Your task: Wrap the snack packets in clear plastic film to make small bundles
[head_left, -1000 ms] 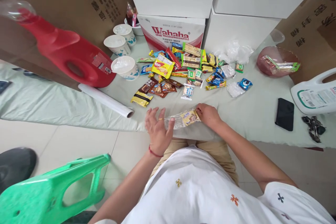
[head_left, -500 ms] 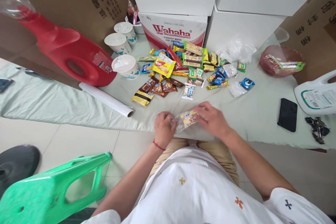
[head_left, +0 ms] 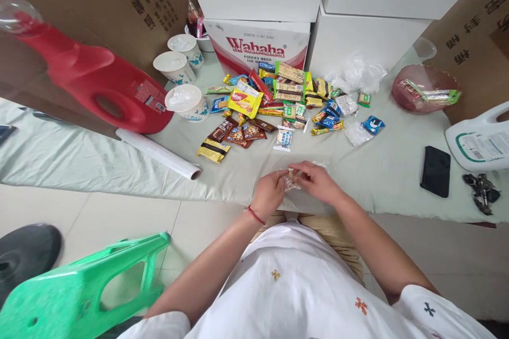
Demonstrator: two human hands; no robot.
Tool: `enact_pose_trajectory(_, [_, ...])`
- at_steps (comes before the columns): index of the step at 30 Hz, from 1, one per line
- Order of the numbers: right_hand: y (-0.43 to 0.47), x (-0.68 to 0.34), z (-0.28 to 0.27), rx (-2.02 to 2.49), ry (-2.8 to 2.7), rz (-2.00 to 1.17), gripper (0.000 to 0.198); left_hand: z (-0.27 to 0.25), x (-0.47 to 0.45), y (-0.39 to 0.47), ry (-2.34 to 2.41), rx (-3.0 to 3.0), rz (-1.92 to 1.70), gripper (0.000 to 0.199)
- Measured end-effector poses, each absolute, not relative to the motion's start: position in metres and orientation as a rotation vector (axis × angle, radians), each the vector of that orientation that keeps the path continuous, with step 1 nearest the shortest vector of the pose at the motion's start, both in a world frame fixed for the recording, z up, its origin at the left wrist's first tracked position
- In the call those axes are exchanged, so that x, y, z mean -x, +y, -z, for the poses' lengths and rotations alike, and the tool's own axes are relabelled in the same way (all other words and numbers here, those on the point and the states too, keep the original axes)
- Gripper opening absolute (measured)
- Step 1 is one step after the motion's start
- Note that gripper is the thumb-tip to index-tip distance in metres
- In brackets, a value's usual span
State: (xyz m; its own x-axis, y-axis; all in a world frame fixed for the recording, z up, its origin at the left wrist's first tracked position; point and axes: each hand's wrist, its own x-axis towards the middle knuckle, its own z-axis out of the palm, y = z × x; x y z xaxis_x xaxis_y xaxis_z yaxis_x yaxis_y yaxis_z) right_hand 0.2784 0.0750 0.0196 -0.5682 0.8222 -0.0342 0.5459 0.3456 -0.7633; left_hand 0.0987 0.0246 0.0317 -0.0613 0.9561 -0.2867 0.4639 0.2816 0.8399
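Just below the centre of the frame, a small crinkled packet of clear plastic (head_left: 293, 184) is near the front edge of a table under pale green cloth (head_left: 234, 177). The left hand (head_left: 270, 190), a thin red cord bracelet (head_left: 256, 215) at its wrist, pinches the packet with curled fingers; the right hand (head_left: 319, 184) touches it with bent fingers, though whether they grip cannot be told. Above, brightly coloured wrapped snacks (head_left: 245, 99) lie piled mid-frame.

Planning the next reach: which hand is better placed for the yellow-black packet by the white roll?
Left, probably: the left hand is nearer the packet; the right hand would reach past the left. Both are at the clear wrapper.
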Motion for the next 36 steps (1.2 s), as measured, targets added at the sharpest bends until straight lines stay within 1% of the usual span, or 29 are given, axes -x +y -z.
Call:
enact_pose_trajectory(2, [0.082,-0.292,-0.023,1.346,-2.244,-0.855,0.039,-0.034,-0.099,0.022,1.735,-1.524,-0.550,0.041])
enact_pose_trajectory(4, [0.086,-0.301,-0.023,1.522,-2.284,-0.617,0.043,-0.039,-0.098,0.019,1.808,-1.613,-0.373,0.040])
enact_pose_trajectory(5, [0.088,-0.304,-0.022,1.588,-2.322,-0.562,0.044,-0.041,-0.096,0.019,1.854,-1.638,-0.300,0.039])
enact_pose_trajectory(6, [0.088,-0.306,-0.021,1.627,-2.354,-0.556,0.039,-0.043,-0.095,0.018,1.900,-1.668,-0.257,0.038])
enact_pose_trajectory(7, [0.089,-0.307,-0.019,1.631,-2.370,-0.584,0.030,-0.043,-0.093,0.018,1.944,-1.702,-0.243,0.039])
enact_pose_trajectory(9, [0.089,-0.307,-0.017,1.548,-2.330,-0.684,0.011,-0.039,-0.088,0.020,2.011,-1.751,-0.275,0.054])
enact_pose_trajectory(10, [0.089,-0.307,-0.017,1.491,-2.278,-0.739,0.007,-0.036,-0.086,0.021,2.028,-1.754,-0.297,0.062])
enact_pose_trajectory(11, [0.089,-0.307,-0.018,1.452,-2.214,-0.795,0.009,-0.032,-0.083,0.022,2.030,-1.744,-0.308,0.067])
enact_pose_trajectory(12, [0.089,-0.307,-0.018,1.445,-2.152,-0.850,0.014,-0.029,-0.081,0.023,2.018,-1.730,-0.306,0.066])
enact_pose_trajectory(15, [0.090,-0.309,-0.020,1.591,-2.060,-1.016,0.037,-0.023,-0.078,0.025,1.966,-1.723,-0.271,0.046])
enact_pose_trajectory(16, [0.090,-0.309,-0.021,1.647,-2.044,-1.080,0.040,-0.024,-0.078,0.025,1.956,-1.731,-0.254,0.042])
enact_pose_trajectory(19, [0.091,-0.308,-0.025,1.682,-1.835,-1.227,0.033,-0.030,-0.081,0.027,1.932,-1.738,-0.181,0.040])
enact_pose_trajectory(21, [0.088,-0.300,-0.032,1.620,-1.668,-1.224,0.031,-0.035,-0.084,0.029,1.915,-1.737,-0.138,0.040])
enact_pose_trajectory(24, [0.072,-0.273,-0.042,1.475,-1.713,-1.125,0.023,-0.037,-0.088,0.031,1.901,-1.705,-0.136,0.035])
enact_pose_trajectory(26, [0.056,-0.250,-0.043,1.366,-1.883,-1.021,0.012,-0.036,-0.090,0.032,1.884,-1.663,-0.172,0.024])
enact_pose_trajectory(27, [0.048,-0.241,-0.041,1.318,-1.969,-0.963,0.013,-0.035,-0.090,0.032,1.876,-1.644,-0.191,0.018])
enact_pose_trajectory(30, [0.024,-0.226,-0.031,1.171,-2.154,-0.821,0.030,-0.031,-0.084,0.032,1.828,-1.606,-0.234,0.010])
enact_pose_trajectory(34, [0.001,-0.234,-0.017,1.064,-2.374,-0.587,0.046,-0.028,-0.060,0.034,1.644,-1.552,-0.280,0.003])
enact_pose_trajectory(36, [-0.007,-0.239,-0.009,1.078,-2.500,-0.422,0.055,-0.025,-0.045,0.036,1.508,-1.500,-0.323,0.013])
